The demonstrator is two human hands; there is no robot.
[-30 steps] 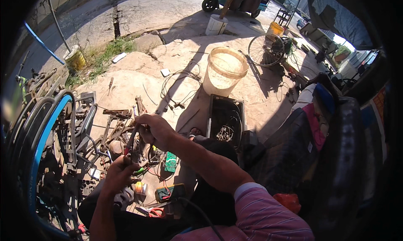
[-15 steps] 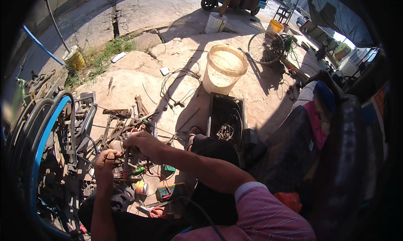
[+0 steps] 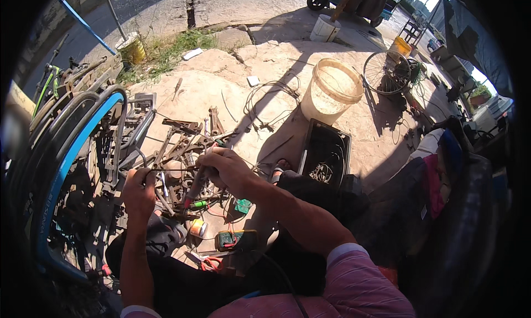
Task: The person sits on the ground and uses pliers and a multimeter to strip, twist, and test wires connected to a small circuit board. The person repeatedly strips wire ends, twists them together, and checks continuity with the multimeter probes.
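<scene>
1. Between the left hand and the right hand, a cord runs nearly level. It is thin, dark and almost straight, without visible slack.
2. Left hand: fingers closed, cord pinched at the thumb side. The hand is raised, with the forearm upright below it.
3. Right hand: closed around a tool, back of the hand uppermost. Its forearm comes in from the lower right.
4. Condition of the tool: slim and rod-like, dark grey along the body, red at the lower end. It is held tilted, red end down and toward the left. Its upper part is covered by the fingers.
5. The cord's right end meets the tool at the right hand; whether it is fastened there cannot be told.
6. Location of cord and tool: above the ground, in front of a heap of rusty metal parts.
7. Below the right hand lie a green piece, a yellow can, a dark green meter with red leads, and red-handled pliers.
8. To the left stand tyres, one with a blue band.
9. Beyond the right forearm: a black crate with a tangle inside, and just behind it a dusty white bucket.
</scene>
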